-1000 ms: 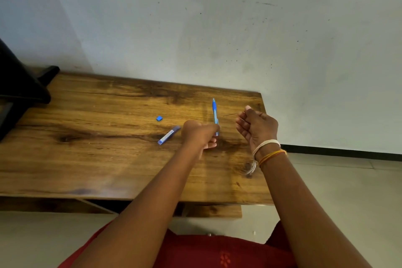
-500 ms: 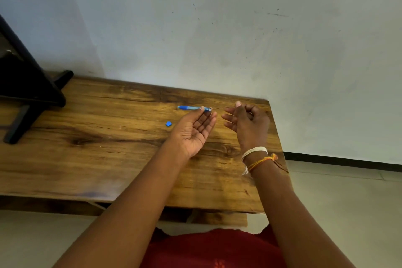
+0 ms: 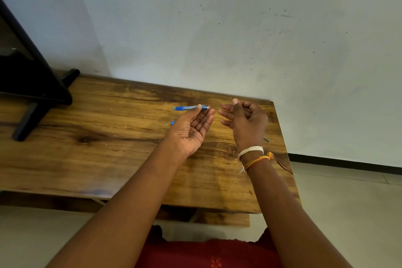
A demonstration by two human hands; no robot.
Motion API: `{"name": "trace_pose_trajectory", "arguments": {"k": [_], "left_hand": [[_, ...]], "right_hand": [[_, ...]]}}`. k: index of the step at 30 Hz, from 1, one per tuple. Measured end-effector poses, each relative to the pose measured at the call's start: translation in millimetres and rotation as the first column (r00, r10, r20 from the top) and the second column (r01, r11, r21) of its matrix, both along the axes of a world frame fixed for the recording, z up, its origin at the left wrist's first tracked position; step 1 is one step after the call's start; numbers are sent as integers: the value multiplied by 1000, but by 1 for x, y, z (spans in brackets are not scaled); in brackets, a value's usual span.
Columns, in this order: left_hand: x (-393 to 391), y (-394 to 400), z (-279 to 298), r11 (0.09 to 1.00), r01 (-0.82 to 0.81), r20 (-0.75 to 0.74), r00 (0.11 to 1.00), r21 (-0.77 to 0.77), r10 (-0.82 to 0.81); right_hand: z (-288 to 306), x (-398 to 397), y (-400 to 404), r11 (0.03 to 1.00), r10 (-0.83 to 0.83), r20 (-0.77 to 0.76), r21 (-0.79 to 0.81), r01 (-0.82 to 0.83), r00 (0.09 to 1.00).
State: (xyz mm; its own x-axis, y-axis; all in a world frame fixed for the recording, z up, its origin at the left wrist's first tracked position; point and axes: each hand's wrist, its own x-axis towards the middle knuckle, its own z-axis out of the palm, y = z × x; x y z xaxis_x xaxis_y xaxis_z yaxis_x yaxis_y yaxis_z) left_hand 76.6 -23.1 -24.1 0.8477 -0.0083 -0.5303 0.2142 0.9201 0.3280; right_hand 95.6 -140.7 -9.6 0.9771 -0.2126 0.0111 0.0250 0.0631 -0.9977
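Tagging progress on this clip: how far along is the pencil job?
Done: the small blue cap lies off on the table. In hand: the left hand pinches the blue pencil level while the right hand pinches a thin lead pointed at its end; whether the tip is in is unclear. Left: likely pushing the lead in and refitting the cap.

scuffed pale grey wall [image 3: 239,17] on the far side, speckled with dark marks; wooden table [image 3: 97,148] with dark grain set against it; black stand [image 3: 32,85] on its far left; pale floor [image 3: 348,213] near and right, edged by a dark skirting strip [image 3: 348,162].
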Motion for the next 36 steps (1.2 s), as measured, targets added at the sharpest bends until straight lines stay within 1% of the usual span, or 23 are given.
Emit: {"name": "trace_pose_trajectory", "arguments": {"k": [13, 23, 26, 28, 32, 36], "left_hand": [[0, 2, -4, 1000, 2, -6, 1000, -9, -2], [1, 1, -8, 997, 65, 28, 997, 42, -66], [1, 2, -8, 992, 108, 60, 992, 61, -111], [1, 2, -8, 990, 124, 68, 989, 67, -128], [-1, -3, -6, 993, 113, 39, 993, 43, -115], [-4, -8, -5, 992, 124, 14, 992, -11, -124]], "right_hand": [[-4, 1, 2, 1000, 11, -22, -10, -11, 1000], [-8, 1, 1, 990, 32, -5, -136, -32, 999], [-10, 2, 2, 982, 21, -26, -187, -26, 999], [-12, 3, 2, 982, 12, -51, -188, -21, 999], [-12, 4, 2, 986, 27, -75, -162, -38, 997], [-10, 3, 3, 982, 95, -69, -158, -105, 993]]}}
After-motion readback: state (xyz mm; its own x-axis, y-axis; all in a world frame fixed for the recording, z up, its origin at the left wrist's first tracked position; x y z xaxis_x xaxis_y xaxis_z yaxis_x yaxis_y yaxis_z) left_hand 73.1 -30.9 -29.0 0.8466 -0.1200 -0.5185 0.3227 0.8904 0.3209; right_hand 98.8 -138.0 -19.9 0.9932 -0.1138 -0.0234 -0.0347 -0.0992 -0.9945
